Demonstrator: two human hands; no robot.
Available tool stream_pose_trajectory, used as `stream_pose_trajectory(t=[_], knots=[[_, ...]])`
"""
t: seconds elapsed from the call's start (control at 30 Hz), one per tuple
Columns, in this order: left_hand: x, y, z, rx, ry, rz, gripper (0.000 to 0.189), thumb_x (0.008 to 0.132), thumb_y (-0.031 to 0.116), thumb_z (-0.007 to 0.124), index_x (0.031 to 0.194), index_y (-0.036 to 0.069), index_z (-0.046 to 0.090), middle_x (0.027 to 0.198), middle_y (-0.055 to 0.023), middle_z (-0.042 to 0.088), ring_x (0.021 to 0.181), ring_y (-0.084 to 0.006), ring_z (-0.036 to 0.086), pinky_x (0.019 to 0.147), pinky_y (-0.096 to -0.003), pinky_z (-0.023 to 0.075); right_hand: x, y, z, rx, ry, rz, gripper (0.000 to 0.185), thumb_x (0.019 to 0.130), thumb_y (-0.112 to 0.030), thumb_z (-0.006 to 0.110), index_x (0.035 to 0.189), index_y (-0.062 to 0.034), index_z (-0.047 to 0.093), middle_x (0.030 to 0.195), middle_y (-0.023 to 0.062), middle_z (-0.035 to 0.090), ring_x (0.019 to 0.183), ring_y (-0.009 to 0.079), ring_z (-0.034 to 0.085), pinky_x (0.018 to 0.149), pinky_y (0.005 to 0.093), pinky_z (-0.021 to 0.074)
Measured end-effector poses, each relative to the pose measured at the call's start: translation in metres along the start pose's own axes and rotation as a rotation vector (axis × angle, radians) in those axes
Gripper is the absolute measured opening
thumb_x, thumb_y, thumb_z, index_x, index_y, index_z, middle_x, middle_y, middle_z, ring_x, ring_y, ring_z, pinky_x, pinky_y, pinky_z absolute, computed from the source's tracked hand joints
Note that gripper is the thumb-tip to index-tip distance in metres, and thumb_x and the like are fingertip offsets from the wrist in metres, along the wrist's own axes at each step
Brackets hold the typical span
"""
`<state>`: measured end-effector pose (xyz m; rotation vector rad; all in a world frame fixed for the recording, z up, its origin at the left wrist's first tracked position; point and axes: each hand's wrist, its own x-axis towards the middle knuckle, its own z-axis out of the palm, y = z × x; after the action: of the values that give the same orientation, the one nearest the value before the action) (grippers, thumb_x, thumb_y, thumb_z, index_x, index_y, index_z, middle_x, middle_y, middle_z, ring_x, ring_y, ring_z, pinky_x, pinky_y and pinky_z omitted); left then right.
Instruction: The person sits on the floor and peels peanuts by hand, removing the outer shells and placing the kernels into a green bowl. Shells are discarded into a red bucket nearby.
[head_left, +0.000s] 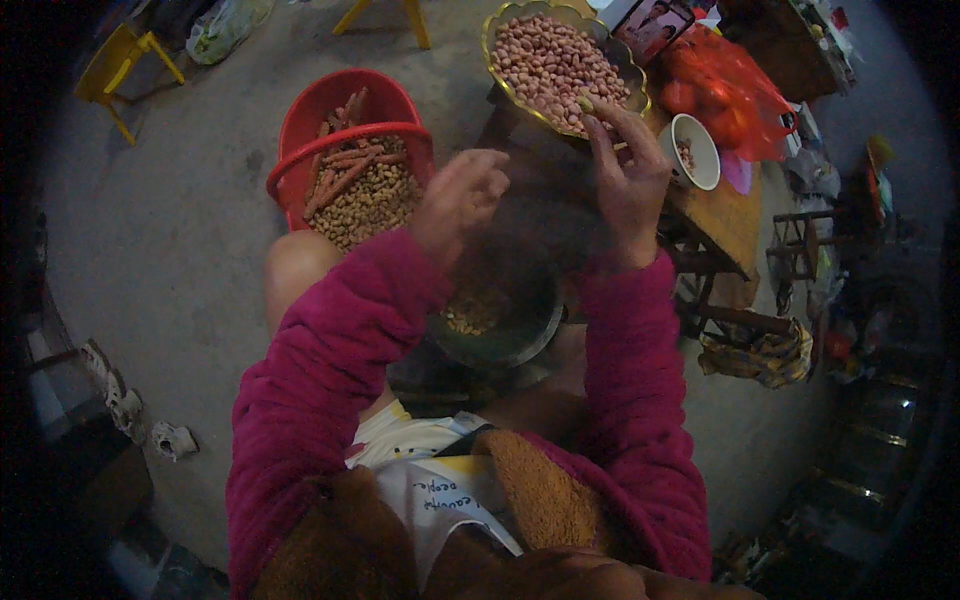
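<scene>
My right hand (628, 169) pinches a small greenish-yellow piece (586, 104) between thumb and fingertip. It is over the near edge of a scalloped, gold-rimmed bowl (510, 99) heaped with pinkish shelled nuts (551, 64) that look like peanuts. To the left, my left hand (463, 199) hovers with curled fingers, blurred; whether it holds anything is hidden. Beside that hand stands a red plastic bucket (304, 116) with tan nut-like pieces (367, 199) and long reddish-brown sticks (349, 176). Below both hands, a dark round basin (517, 352) holds pale bits (465, 319).
On a wooden table (731, 232) at right are a white bowl (709, 161) with a few nuts, a red plastic bag (720, 90) and a lit phone screen (652, 26). Yellow stools (124, 64) stand on the concrete floor (187, 217). A cloth-draped stool (757, 349) is at right.
</scene>
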<state>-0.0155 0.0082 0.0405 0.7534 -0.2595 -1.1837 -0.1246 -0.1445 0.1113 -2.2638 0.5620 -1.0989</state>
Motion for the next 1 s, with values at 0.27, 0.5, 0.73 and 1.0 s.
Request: stream_pose_trajectory(t=[0.27,0.5,0.73,1.0], knots=[[0.005,-0.004,0.001,-0.015,0.104,-0.008,0.049,0.097,0.046,0.044,0.114,0.001,0.049,0.087,-0.0022,0.05,0.064,-0.0067,0.037,0.057,-0.0194,0.0342,0.01,0.02,-0.015,0.313,0.017,0.372,0.025,0.089,-0.012,0.064,0.11,0.0017,0.065,0.089,0.0029,0.07,0.062,0.0023,0.049,0.054,0.0162,0.0369],[0.005,-0.002,0.008,-0.067,0.101,-0.005,0.053,0.097,0.05,0.042,0.113,0.0,0.05,0.088,-0.0029,0.051,0.069,-0.0094,0.041,0.062,-0.0216,0.0365,0.009,0.006,-0.037,0.442,-0.198,0.541,0.028,0.087,-0.016,0.066,0.11,0.0016,0.065,0.086,0.0023,0.069,0.063,0.0041,0.051,0.053,0.0208,0.0392],[0.007,-0.007,-0.001,-0.043,0.058,-0.011,0.06,0.095,0.057,0.038,0.114,0.001,0.049,0.09,-0.0027,0.051,0.073,-0.0111,0.044,0.067,-0.0235,0.0387,-0.017,-0.024,-0.038,-0.091,-0.943,0.304,0.034,0.078,-0.023,0.073,0.104,-0.0027,0.066,0.082,0.0077,0.066,0.068,0.0239,0.061,0.065,0.036,0.0495],[-0.001,0.001,0.019,0.013,0.093,-0.075,0.061,0.097,0.057,0.029,0.119,0.004,0.049,0.107,-0.0066,0.056,0.105,-0.0186,0.055,0.092,-0.0321,0.0423,-0.058,-0.034,0.038,-0.303,-0.353,-0.285,0.02,0.067,-0.01,0.071,0.087,-0.0087,0.064,0.087,0.0073,0.059,0.081,0.0275,0.061,0.065,0.0374,0.0513]])
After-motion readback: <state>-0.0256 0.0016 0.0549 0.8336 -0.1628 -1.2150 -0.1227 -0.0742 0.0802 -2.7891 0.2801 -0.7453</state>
